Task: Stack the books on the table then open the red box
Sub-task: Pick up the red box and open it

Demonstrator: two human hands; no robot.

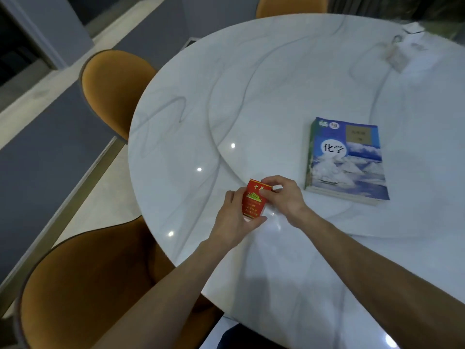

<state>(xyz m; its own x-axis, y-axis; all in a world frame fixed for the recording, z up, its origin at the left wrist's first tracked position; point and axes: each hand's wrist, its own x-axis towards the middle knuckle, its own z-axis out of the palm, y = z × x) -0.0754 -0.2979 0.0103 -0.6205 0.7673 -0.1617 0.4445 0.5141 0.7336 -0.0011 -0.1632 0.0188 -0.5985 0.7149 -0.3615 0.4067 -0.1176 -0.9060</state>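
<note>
A small red box (252,201) with gold print is held upright just above the white marble table (251,102), near its front left edge. My left hand (235,222) grips the box's lower half from the left and below. My right hand (283,195) pinches the box's top right corner; the lid looks closed. To the right lies a stack of books (346,159), a blue chemistry textbook with clouds on top and a green-edged one partly showing beneath it.
Three orange chairs ring the table: one at the front left (88,285), one at the left (113,89), one at the far side (289,6). A pale object with a clip (400,52) rests at the far right.
</note>
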